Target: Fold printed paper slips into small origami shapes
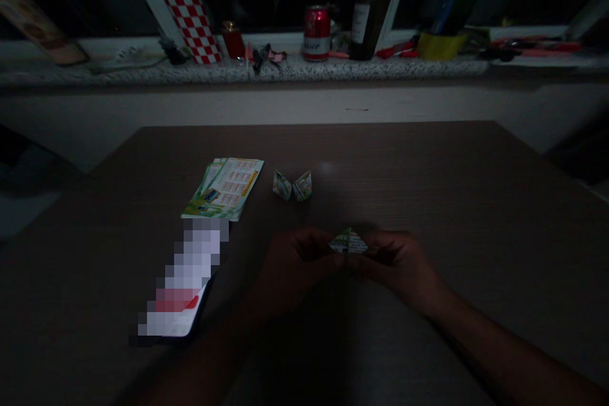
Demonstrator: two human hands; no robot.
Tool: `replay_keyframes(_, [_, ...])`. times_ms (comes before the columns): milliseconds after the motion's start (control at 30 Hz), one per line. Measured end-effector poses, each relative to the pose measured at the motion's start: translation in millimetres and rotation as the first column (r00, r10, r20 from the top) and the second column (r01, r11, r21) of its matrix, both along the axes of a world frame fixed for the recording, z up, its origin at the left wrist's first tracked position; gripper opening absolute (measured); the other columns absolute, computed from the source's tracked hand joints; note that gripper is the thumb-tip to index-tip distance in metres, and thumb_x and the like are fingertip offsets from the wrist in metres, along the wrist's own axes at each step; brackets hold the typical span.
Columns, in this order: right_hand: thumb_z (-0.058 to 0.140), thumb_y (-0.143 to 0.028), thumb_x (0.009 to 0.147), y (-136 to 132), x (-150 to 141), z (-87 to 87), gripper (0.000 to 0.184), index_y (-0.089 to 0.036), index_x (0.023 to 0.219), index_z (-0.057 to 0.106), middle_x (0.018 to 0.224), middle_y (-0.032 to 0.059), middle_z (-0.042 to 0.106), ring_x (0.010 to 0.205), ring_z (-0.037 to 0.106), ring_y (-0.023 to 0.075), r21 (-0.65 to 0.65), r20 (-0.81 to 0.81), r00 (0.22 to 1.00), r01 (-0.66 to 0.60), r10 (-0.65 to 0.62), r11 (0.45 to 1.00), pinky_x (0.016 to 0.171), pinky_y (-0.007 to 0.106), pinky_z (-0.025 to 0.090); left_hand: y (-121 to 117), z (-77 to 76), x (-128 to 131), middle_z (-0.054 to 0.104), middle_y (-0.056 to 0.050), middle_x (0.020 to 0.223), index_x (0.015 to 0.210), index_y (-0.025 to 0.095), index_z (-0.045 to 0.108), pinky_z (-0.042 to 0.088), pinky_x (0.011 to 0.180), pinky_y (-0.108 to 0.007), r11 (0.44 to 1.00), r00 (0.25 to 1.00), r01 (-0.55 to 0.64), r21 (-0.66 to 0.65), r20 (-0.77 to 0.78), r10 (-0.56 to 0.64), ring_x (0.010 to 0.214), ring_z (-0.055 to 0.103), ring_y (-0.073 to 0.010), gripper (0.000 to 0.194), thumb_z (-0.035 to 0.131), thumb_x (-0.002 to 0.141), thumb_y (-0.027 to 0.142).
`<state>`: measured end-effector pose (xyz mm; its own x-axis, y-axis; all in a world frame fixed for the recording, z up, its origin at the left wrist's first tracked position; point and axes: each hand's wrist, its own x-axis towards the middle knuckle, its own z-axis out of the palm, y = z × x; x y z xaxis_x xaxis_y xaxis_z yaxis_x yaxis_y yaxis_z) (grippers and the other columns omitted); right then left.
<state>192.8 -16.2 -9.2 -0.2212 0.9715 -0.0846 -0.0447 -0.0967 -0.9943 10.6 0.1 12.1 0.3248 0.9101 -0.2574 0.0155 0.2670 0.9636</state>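
Between my two hands is a small folded paper piece [349, 242], a printed triangle with its point facing away from me. My left hand [299, 263] pinches its left corner, thumb along the near edge. On the other side my right hand [397, 260] grips the right corner in the same way. Both hands are closed, and the fingertips behind the paper are partly hidden. Beyond my left hand, two folded paper pieces [282, 185] stand side by side on the table, close together. A stack of printed calendar cards [228, 189] lies farther left.
A phone [183, 320] with a lit, partly pixelated screen lies left of my left arm on the dark wooden table [451, 171]. Along the granite windowsill [280, 73] stand a red-checked bottle [195, 25], a red can [316, 35] and a dark bottle [371, 19].
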Motion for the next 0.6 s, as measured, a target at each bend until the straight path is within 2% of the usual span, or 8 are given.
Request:
replay_keyframes(133, [0.076, -0.038, 0.073, -2.7, -0.5, 0.0, 0.026, -0.015, 0.067, 0.069, 0.052, -0.0019, 0.057, 0.046, 0.047, 0.0084, 0.001, 0.033, 0.999, -0.012, 0.012, 1.0, 0.044, 0.021, 0.036, -1.4, -1.0, 2.3, 0.066, 0.002, 0.067, 0.077, 0.014, 0.067, 0.045, 0.055, -0.02, 0.998, 0.998, -0.057, 0.01, 0.033, 0.057, 0.059, 0.059, -0.0102, 0.018, 0.078, 0.063, 0.015])
replay_keyframes(400, [0.072, -0.038, 0.077, -1.5, 5.2, -0.8, 0.028, -0.014, 0.062, 0.065, 0.052, -0.0003, 0.058, 0.047, 0.05, 0.0095, 0.004, 0.056, 0.996, -0.062, 0.062, 0.998, 0.045, 0.022, 0.038, 0.3, -6.0, 1.0, 0.073, -0.002, 0.079, 0.086, 0.014, 0.068, 0.049, 0.062, -0.021, 0.999, 0.992, -0.032, -0.036, 0.122, 0.036, 0.07, 0.066, -0.0125, 0.026, 0.079, 0.063, 0.015])
replay_keyframes(600, [0.066, -0.041, 0.082, -0.8, 3.3, 3.4, 0.035, -0.014, 0.06, 0.064, 0.054, 0.0008, 0.059, 0.051, 0.051, 0.0105, 0.056, 0.077, 0.995, -0.071, 0.066, 0.996, 0.05, 0.024, 0.039, 1.9, -5.5, -2.0, 0.067, 0.002, 0.068, 0.078, 0.014, 0.065, 0.046, 0.055, -0.018, 0.993, 0.987, -0.115, -0.018, 0.107, 0.116, 0.06, 0.061, -0.0094, 0.026, 0.083, 0.059, 0.016])
